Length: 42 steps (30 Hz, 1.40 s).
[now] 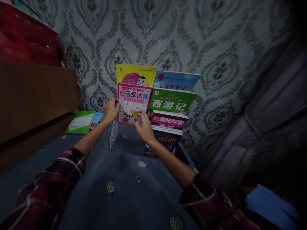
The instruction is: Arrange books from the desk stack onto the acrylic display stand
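A pink picture-puzzle book point(134, 97) stands upright in the left column of a clear plastic display rack point(127, 137). My left hand point(111, 110) is closed at the book's left edge, fingertips against it. Over the lower right of its cover, my right hand point(145, 127) has thumb and fingers apart and appears to touch it. Behind it rises a yellow book point(136, 72). The right column has a blue book point(177, 80), a green book point(171, 101), a magenta book point(169, 120) and a dark book point(168, 139) in front. My right hand partly covers the dark book.
A green booklet point(80, 122) lies with other booklets left of the rack. The dark blue patterned tablecloth point(124, 195) spreads in front. A red basket point(28, 38) sits on a wooden cabinet point(35, 99) at left. Patterned wallpaper is behind; a tied curtain point(240, 137) hangs at right.
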Each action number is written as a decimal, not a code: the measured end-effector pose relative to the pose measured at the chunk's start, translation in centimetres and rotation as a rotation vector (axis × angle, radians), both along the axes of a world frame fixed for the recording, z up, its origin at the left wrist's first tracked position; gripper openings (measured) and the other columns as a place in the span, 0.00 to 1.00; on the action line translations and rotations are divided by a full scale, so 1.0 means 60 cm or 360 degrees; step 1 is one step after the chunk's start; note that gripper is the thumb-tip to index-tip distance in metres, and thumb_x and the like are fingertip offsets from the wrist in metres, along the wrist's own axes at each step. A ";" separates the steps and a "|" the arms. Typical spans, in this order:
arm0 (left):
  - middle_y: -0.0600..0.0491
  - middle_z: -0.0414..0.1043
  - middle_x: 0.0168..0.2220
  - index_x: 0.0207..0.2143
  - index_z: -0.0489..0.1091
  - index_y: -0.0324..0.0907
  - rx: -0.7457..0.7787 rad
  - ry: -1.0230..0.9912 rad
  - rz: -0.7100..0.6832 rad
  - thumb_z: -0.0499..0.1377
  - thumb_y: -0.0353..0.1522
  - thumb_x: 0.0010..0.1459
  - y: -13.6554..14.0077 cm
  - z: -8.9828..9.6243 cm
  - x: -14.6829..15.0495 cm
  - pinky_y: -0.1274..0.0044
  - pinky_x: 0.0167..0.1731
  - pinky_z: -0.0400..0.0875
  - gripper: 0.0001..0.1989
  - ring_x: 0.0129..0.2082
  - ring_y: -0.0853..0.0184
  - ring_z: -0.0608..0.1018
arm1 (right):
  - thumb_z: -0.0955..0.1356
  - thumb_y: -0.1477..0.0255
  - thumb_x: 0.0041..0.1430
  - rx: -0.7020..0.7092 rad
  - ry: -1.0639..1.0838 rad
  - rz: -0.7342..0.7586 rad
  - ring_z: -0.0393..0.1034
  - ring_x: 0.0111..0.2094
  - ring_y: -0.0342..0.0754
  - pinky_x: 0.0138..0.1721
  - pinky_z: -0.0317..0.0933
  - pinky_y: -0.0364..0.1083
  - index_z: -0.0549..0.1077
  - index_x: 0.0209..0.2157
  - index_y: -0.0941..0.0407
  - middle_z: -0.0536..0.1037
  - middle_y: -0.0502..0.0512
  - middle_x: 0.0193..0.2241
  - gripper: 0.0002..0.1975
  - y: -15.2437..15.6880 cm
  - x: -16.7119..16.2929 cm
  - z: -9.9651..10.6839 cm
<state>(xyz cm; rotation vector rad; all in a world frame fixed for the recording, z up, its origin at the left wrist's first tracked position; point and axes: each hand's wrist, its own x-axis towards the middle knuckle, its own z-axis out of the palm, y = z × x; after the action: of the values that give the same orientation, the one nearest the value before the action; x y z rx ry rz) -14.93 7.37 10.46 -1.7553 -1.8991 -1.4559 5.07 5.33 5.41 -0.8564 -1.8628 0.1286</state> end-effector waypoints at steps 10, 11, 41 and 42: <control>0.47 0.76 0.41 0.40 0.70 0.41 -0.0065 0.0055 0.0032 0.52 0.33 0.65 -0.003 -0.006 -0.004 0.72 0.44 0.66 0.09 0.43 0.60 0.76 | 0.65 0.78 0.57 -0.0038 0.0029 0.0030 0.59 0.67 0.58 0.68 0.52 0.61 0.73 0.52 0.60 0.68 0.70 0.63 0.20 0.005 -0.001 -0.004; 0.47 0.76 0.41 0.41 0.70 0.41 -0.0061 0.0055 0.0029 0.52 0.33 0.65 -0.003 -0.007 -0.004 0.72 0.45 0.67 0.09 0.43 0.61 0.75 | 0.65 0.78 0.57 -0.0042 0.0025 0.0035 0.59 0.67 0.58 0.68 0.52 0.61 0.73 0.52 0.60 0.68 0.70 0.64 0.20 0.005 -0.001 -0.003; 0.51 0.69 0.43 0.47 0.64 0.46 0.0590 -0.0500 -0.0647 0.56 0.37 0.66 -0.154 -0.104 0.017 0.71 0.41 0.76 0.09 0.44 0.64 0.75 | 0.63 0.76 0.59 0.0012 -0.0054 0.0113 0.56 0.68 0.60 0.62 0.62 0.64 0.69 0.55 0.58 0.68 0.68 0.63 0.22 -0.015 0.006 -0.008; 0.51 0.69 0.44 0.49 0.65 0.47 0.0671 -0.0472 -0.0686 0.56 0.38 0.66 -0.181 -0.108 0.021 0.72 0.40 0.77 0.10 0.45 0.64 0.75 | 0.63 0.75 0.59 0.0027 -0.0061 0.0129 0.56 0.68 0.60 0.62 0.62 0.65 0.69 0.56 0.57 0.67 0.66 0.63 0.22 -0.016 0.008 -0.009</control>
<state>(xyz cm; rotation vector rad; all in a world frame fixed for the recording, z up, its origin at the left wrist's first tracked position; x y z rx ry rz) -13.64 -3.50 4.00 -1.8815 -1.2153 -2.1804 5.54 4.34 4.85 -0.7768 -1.9326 0.1478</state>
